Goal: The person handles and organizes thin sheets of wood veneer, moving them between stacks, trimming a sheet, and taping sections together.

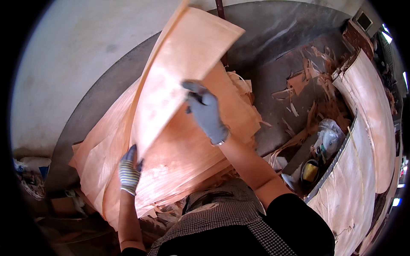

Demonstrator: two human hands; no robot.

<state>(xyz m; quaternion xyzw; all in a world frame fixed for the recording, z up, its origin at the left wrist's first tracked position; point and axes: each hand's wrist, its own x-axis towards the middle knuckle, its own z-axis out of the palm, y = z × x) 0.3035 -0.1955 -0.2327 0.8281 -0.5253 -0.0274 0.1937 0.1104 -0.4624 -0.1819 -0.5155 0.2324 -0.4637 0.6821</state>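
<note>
A thin, pale wood veneer sheet stands raised and bent above a wide stack of orange-tan veneer sheets. My left hand, in a striped glove with dark fingers, pinches the sheet's narrow lower end just over the stack. At the sheet's right edge, about halfway up, is my right hand in a grey glove. Its fingers are curled round that edge, slightly smeared by motion. A long fold or rolled edge runs up the sheet's left side.
Torn veneer scraps litter the dark floor on the right. Near my right elbow are a yellow-and-dark container and a clear plastic bag. Large curved veneer bundles stand along the right side. A pale wall rises behind the stack.
</note>
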